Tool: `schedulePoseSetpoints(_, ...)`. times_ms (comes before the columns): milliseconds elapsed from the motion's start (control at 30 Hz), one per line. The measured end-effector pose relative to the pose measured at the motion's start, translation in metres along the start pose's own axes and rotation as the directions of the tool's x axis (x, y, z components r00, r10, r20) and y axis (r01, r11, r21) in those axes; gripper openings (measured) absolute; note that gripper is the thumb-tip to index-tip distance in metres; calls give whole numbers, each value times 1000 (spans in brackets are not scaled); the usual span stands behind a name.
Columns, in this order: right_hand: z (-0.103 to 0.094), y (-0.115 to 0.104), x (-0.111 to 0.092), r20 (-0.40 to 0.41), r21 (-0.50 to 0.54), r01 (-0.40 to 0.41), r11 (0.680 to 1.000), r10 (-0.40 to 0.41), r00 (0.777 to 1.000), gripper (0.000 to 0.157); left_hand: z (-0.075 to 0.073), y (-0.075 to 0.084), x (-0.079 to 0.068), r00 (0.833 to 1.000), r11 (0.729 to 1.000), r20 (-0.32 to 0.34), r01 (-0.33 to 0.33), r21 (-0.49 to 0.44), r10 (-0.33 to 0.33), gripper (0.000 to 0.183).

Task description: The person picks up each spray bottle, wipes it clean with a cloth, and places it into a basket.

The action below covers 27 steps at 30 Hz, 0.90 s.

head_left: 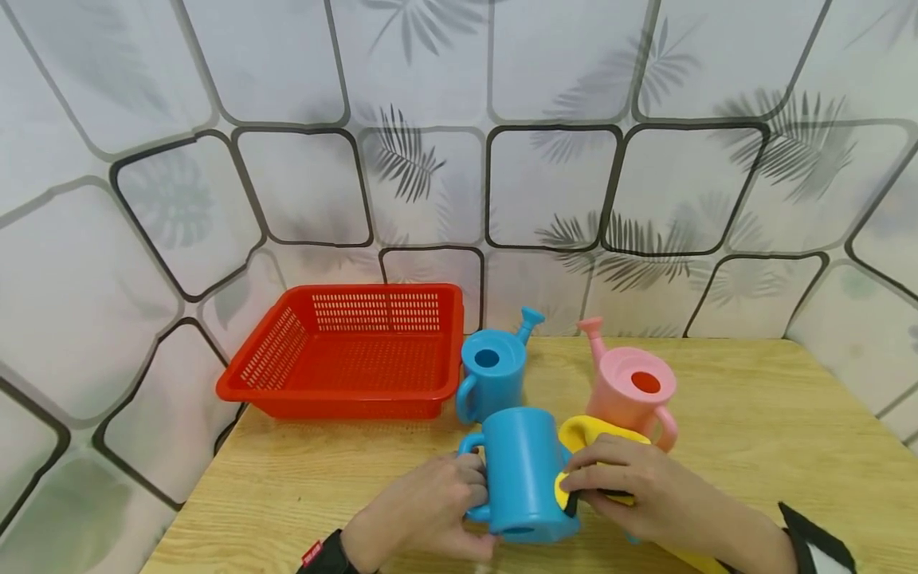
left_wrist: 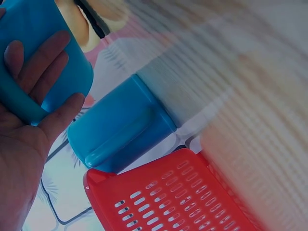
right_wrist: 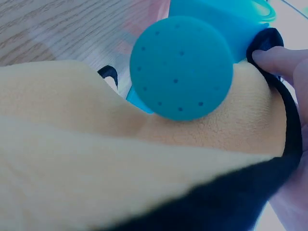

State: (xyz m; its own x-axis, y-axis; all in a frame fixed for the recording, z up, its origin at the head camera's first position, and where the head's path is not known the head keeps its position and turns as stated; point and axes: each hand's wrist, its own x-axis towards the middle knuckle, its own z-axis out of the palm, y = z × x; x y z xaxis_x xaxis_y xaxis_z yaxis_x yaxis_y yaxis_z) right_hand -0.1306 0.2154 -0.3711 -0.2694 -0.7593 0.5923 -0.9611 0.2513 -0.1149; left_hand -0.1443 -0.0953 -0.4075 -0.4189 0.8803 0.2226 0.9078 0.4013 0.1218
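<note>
My left hand (head_left: 437, 502) grips the handle of a blue watering can (head_left: 523, 470), which is tipped over in front of me with its base facing down toward me. In the left wrist view, the fingers pass through the handle and lie along the can's wall (left_wrist: 60, 62). My right hand (head_left: 638, 478) pinches a yellow cloth (head_left: 588, 430) with a black edge and presses it to the can's right side. The right wrist view has the cloth (right_wrist: 62, 101) hanging below the can's round, holed sprinkler head (right_wrist: 182, 67).
Behind the held can, a second blue watering can (head_left: 495, 383) stands upright. A pink watering can (head_left: 631, 391) stands to its right. At the back left of the wooden table (head_left: 301, 478) sits a red slotted basket (head_left: 344, 406). A patterned wall covering (head_left: 423, 191) rises behind.
</note>
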Motion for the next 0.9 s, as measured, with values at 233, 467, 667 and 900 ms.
schedulePoseSetpoints(233, 0, 5, -1, -27, -18, -73, 997, 72, 997, 25, -4, 3, 1, 999, 999, 35, 25, -21, -24, 27)
schedulePoseSetpoints(467, 0, 8, -3, -42, -30, -140, 990, 139, 989, 29, -3, 7, 2, 999, 999, 41, 7, -37, -6, 28)
schedulePoseSetpoints(667, 3, 14, -5, -107, -37, -206, 978, 201, 974, 30, -3, 12, 4, 994, 996, 104, 42, -81, -34, 27)
schedulePoseSetpoints(900, 4, 20, -6, -182, -78, -256, 963, 239, 954, 36, -4, 15, 5, 995, 996, 95, 29, -80, -22, 30)
